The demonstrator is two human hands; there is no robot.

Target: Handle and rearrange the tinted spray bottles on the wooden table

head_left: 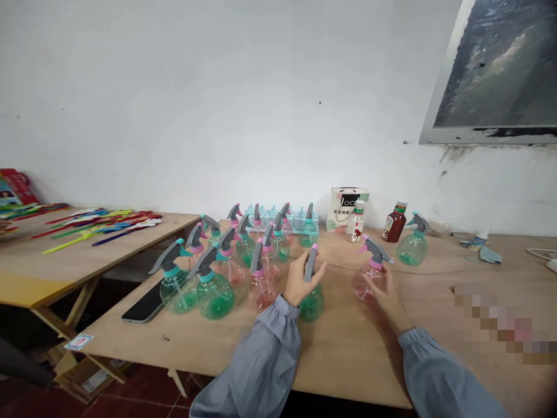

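My left hand (300, 278) is closed around the grey trigger head of a spray bottle (312, 306) with green at its base and a pink tip. The bottle stands on the table, its neck partly hidden by the hand. To the right, my right hand (389, 293) grips the side of a clear pinkish spray bottle (362, 283) with a pink collar and grey trigger. On the left, several more spray bottles, green like this one (215, 297) or pink like this one (262, 290), stand close together in rows.
Behind the bottles is a light-blue rack (300, 220). A paper bag (337, 217), a white bottle (355, 223), a brown bottle (394, 225) and another green spray bottle (411, 249) stand farther back. A phone (141, 305) lies left; colourful strips (104, 223) cover part of a second table.
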